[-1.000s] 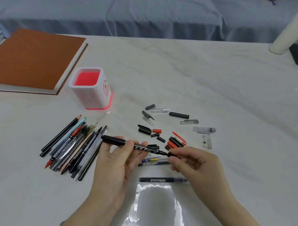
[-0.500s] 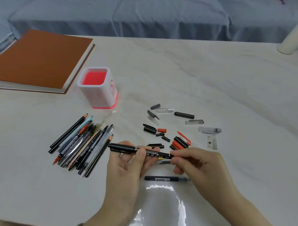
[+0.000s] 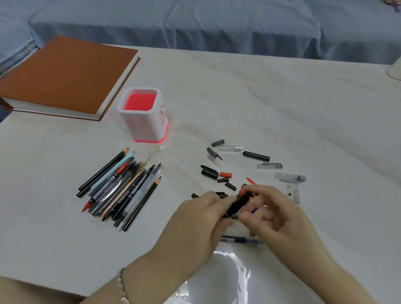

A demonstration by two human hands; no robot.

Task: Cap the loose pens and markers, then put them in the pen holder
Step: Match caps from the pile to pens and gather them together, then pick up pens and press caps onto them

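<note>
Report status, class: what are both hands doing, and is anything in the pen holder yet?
Left grip and right grip both on black marker, tilted. Pen holder upright, no pens seen inside. Loose caps beyond the hands, nothing blocking.

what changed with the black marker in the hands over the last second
The black marker swung from level across both hands to slanting up and right, blurred in motion. The left hand now covers its near part; the right hand still grips it, curled round the far end. The white pen holder with red inside, the pile of loose pens and the scattered caps stayed put.
</note>
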